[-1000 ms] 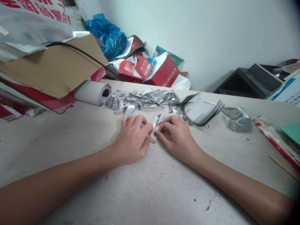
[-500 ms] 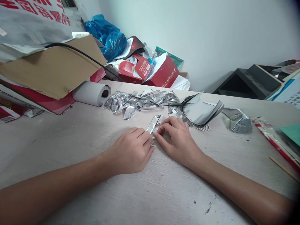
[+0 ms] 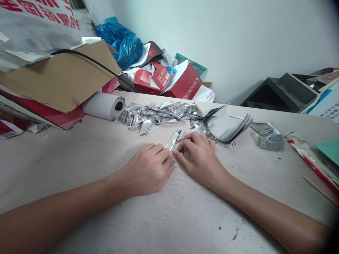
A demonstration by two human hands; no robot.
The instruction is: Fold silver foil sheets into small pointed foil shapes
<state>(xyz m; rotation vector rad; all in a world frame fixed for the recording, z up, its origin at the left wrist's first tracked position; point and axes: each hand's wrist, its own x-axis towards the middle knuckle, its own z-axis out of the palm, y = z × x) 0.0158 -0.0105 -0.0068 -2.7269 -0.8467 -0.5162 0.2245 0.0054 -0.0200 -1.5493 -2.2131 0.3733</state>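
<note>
My left hand (image 3: 148, 170) and my right hand (image 3: 199, 155) lie close together on the pale wooden table (image 3: 169, 211). Both pinch a narrow folded strip of silver foil paper (image 3: 173, 140) that sticks up and away between the fingertips. The fingers of each hand are curled and pressed on the strip's near end. Just beyond the hands lies a heap of folded silver foil pieces (image 3: 159, 114).
A curled stack of foil sheets (image 3: 227, 125) lies right of the heap, with another crumpled foil piece (image 3: 270, 137) further right. A white paper roll (image 3: 104, 105), cardboard (image 3: 63, 76), red boxes (image 3: 182, 83) and a blue bag (image 3: 122, 40) crowd the back left. Sticks and packets (image 3: 315, 162) lie right.
My left hand has slid back toward me a little along the strip, uncovering the foil piece behind it. The strip now stands out further between the fingertips.
</note>
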